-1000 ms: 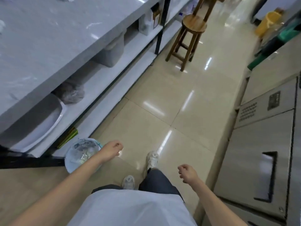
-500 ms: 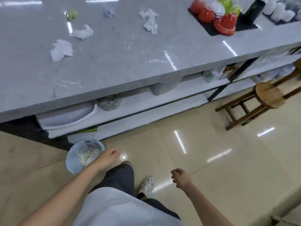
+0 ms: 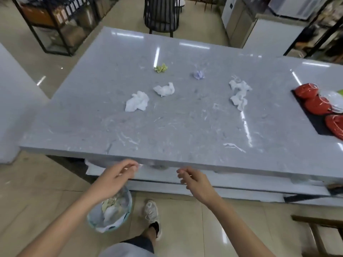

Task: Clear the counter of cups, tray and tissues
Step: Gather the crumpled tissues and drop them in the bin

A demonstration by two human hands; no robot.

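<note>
Crumpled tissues lie scattered on the grey marble counter (image 3: 167, 130): a white one (image 3: 137, 101), a second white one (image 3: 164, 89), a long white one (image 3: 239, 94), a green one (image 3: 161, 68) and a pale purple one (image 3: 198, 74). A black tray (image 3: 315, 123) at the right edge carries red cups (image 3: 315, 105). My left hand (image 3: 117, 176) and right hand (image 3: 194, 180) hover just below the counter's front edge, both with loosely curled, parted fingers and nothing in them. A small bin (image 3: 111, 214) with paper waste stands on the floor under my left wrist.
Shelves run below the counter. A wooden stool (image 3: 319, 232) is at the lower right. A black chair (image 3: 161, 15) stands beyond the far edge, a dark rack (image 3: 55, 25) at far left, and steel appliances (image 3: 239, 21) at far right.
The view swung up from the floor and the counter's side to its top. Both hands rose from fists near my legs to the counter's front edge and loosened.
</note>
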